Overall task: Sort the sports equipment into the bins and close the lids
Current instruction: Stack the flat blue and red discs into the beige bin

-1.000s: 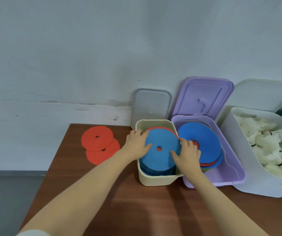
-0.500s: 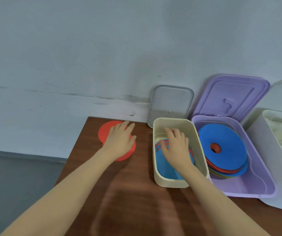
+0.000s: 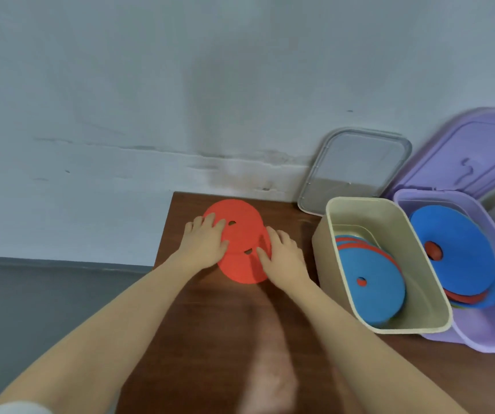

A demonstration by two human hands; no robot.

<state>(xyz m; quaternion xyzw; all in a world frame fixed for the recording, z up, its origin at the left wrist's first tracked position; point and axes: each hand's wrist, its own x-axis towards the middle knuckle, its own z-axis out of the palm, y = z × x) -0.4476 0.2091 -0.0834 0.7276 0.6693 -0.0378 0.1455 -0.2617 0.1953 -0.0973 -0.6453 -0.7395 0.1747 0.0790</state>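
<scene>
Two overlapping red discs [image 3: 241,234] lie flat near the table's far left corner. My left hand [image 3: 206,242] rests on the left side of the discs with its fingers spread over the upper one. My right hand [image 3: 282,253] touches their right edge, fingers flat. To the right stands a cream bin [image 3: 323,243] holding a blue disc [image 3: 370,286] on top of other red and blue ones. Further right an open purple bin [image 3: 479,336] holds a stack topped by a large blue disc [image 3: 456,255].
A clear grey lid [image 3: 355,168] leans on the wall behind the cream bin. The purple lid [image 3: 473,153] stands open against the wall. The brown table [image 3: 210,339] ends at its left edge just beside my left hand; the wall is close behind.
Both hands have left the cream bin and moved left to the red discs; the right one followed the left. The blue disc now lies inside the bin. My view has swung left.
</scene>
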